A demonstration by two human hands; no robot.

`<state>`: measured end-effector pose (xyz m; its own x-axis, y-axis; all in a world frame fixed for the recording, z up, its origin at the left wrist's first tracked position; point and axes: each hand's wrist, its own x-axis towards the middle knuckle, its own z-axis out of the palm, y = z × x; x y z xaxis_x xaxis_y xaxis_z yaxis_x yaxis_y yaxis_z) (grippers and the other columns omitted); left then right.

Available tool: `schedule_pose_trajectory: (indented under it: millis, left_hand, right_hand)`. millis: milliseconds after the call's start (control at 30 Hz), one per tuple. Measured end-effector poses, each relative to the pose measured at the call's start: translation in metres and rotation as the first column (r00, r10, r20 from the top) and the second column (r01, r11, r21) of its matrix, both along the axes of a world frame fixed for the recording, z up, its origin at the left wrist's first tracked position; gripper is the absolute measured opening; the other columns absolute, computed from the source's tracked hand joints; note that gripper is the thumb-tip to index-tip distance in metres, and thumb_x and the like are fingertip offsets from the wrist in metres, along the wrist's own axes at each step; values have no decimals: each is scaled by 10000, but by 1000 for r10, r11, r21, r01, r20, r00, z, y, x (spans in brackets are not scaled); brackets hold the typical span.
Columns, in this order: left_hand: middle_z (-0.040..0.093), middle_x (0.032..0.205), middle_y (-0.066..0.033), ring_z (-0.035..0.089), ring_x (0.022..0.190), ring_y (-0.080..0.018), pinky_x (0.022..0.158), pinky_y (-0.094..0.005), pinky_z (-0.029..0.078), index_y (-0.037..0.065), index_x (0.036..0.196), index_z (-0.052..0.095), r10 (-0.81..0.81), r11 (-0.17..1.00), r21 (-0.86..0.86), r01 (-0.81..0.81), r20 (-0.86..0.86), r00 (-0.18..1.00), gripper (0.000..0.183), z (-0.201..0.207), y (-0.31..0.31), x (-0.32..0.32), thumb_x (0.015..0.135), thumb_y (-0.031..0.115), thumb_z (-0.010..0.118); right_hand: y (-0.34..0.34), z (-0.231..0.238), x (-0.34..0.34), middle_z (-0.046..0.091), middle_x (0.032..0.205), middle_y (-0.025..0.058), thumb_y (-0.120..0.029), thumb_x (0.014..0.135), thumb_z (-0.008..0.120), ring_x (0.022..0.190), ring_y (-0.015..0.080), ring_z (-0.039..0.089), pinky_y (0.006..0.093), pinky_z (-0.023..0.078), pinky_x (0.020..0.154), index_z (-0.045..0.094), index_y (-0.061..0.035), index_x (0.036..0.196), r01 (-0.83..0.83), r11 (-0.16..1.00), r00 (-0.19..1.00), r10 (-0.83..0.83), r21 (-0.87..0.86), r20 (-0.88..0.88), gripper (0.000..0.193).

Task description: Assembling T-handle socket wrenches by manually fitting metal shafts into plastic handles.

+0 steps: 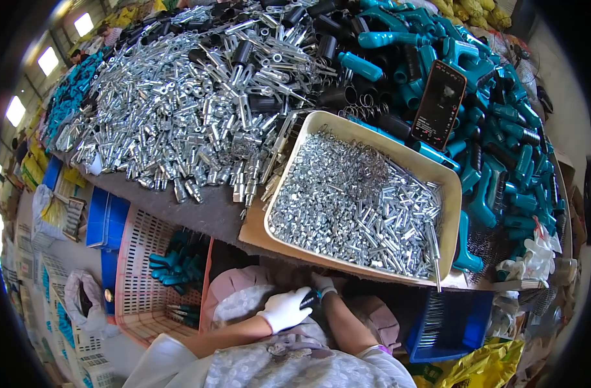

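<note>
My left hand point(287, 311), in a white glove, is closed round a black and teal handle point(310, 299) above my lap. My right hand point(323, 282), also gloved, is just beyond that handle, in the shadow below the table edge; its fingers are hidden. Over my hands, on the table, stands a cream tray point(455, 194) full of small metal pins and fittings point(334, 200). One long thin metal rod point(435, 255) leans over its near rim. The tray rests on a piece of brown cardboard point(256, 231).
Loose metal fittings point(172, 110) are heaped at the left of the table. Teal handles point(489, 187) pile up at the right, with a phone point(439, 103) on them. Below are a pink crate point(137, 278) holding teal parts, a blue bin point(453, 330) and a yellow bag point(486, 365).
</note>
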<state>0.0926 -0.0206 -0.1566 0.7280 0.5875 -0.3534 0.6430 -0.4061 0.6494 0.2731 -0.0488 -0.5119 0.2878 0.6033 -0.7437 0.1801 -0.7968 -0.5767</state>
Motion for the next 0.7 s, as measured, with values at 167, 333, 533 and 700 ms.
schedule_pose_trajectory:
  millis: [167,333,533,700]
  left_hand:
    - [699,917,-207,678,797,-417,716,-518,541,108,1222,551,74,996,-36,-76,-63,995,460,-12,9,-25,840,343,655]
    - [694,862,-251,673,772,-442,703,-540,527,59,1247,556,163,986,22,-163,28,986,487,-53,0,-7,817,275,629]
    - [691,842,-249,673,775,-445,696,-548,521,73,1178,548,120,991,-48,-122,-39,992,417,-42,3,-10,838,301,624]
    - [697,881,-237,681,771,-427,689,-535,530,40,1132,573,205,978,42,-204,-19,979,402,-55,2,-12,831,299,632]
  right_hand:
    - [18,212,-45,706,1188,117,-176,923,666,1060,188,663,296,488,943,687,36,1186,468,853,787,-285,229,-548,338]
    - [20,240,-71,738,952,120,-62,904,639,910,235,705,312,534,770,717,37,1007,416,754,892,-447,509,-68,162]
    - [15,214,-70,736,977,142,-22,901,606,880,219,706,293,535,796,714,37,1040,485,738,873,-441,468,-209,185]
    - [26,241,-86,708,866,118,-48,890,617,732,168,640,304,513,669,706,42,994,363,779,907,-421,511,-3,164]
